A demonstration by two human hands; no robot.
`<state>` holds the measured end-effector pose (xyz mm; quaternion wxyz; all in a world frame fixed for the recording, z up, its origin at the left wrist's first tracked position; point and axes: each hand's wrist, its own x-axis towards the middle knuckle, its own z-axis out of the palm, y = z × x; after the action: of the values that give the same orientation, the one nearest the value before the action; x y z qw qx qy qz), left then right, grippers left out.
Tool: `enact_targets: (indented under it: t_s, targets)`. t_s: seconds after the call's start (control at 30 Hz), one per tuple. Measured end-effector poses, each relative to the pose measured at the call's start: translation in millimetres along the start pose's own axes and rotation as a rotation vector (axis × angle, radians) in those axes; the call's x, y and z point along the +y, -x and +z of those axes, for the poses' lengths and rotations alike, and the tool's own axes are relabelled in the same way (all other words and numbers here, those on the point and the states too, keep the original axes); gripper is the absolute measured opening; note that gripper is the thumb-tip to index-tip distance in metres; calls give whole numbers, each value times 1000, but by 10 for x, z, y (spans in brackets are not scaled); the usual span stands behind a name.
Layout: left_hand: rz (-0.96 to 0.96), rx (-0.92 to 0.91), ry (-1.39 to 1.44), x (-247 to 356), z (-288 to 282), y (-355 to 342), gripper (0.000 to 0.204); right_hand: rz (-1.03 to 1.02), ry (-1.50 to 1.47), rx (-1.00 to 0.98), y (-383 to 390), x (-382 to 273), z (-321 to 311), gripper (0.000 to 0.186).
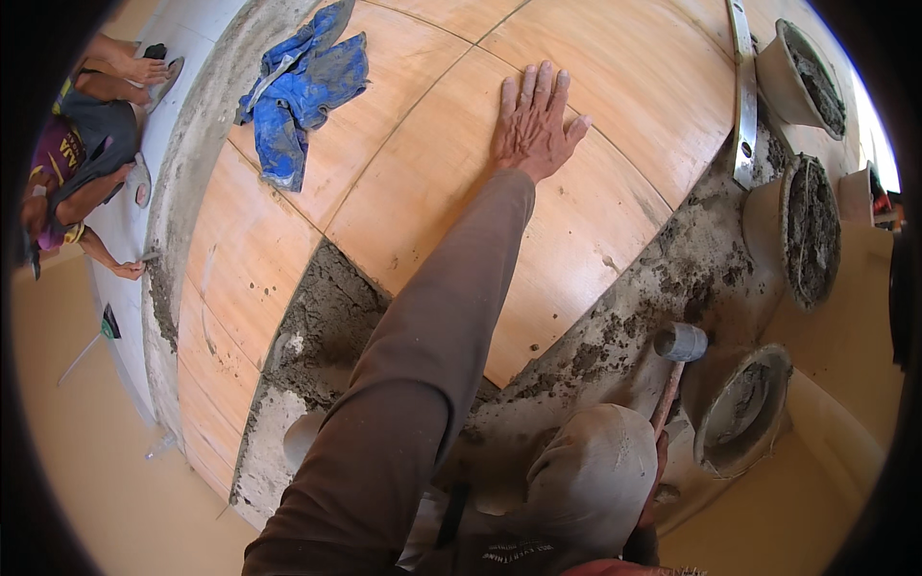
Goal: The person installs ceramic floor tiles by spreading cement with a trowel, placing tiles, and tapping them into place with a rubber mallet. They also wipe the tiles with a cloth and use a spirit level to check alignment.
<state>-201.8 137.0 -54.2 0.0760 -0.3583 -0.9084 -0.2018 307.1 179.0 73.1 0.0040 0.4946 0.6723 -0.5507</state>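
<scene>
My left hand (pixel 536 125) lies palm down on a wood-coloured floor tile (pixel 432 182), its fingers stretched out and thumb apart. At the lower right, my right hand (pixel 660 470) grips the handle of a rubber mallet (pixel 680 342), and my knee hides most of that hand. The mallet's grey head is up, over the mortar-strewn floor beside the tiles. Grey wet mortar (pixel 331 307) fills a gap between tiles left of my sleeve. A crumpled blue, dirt-smeared cloth or plastic sheet (pixel 303 91) rests on the tiles at the far left.
Several mortar-caked buckets stand along the right, among them a near one (pixel 741 413), a middle one (pixel 795 230) and a far one (pixel 805 82). A metal straightedge (pixel 742 106) lies by the tile edge. Another person (pixel 91 163) crouches at the left, one hand by the mortar strip (pixel 163 278).
</scene>
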Motion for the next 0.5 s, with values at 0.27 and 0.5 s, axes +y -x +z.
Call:
enact_targets:
  t_s: [0.27, 0.5]
  targets:
    - [-121, -11, -100, -1, 231, -291, 79, -74, -190, 119, -1334, -852, 579, 35]
    - [-148, -25, -65, -16, 181, -297, 79, -200, -27, 51, -2111, -1113, 687, 44]
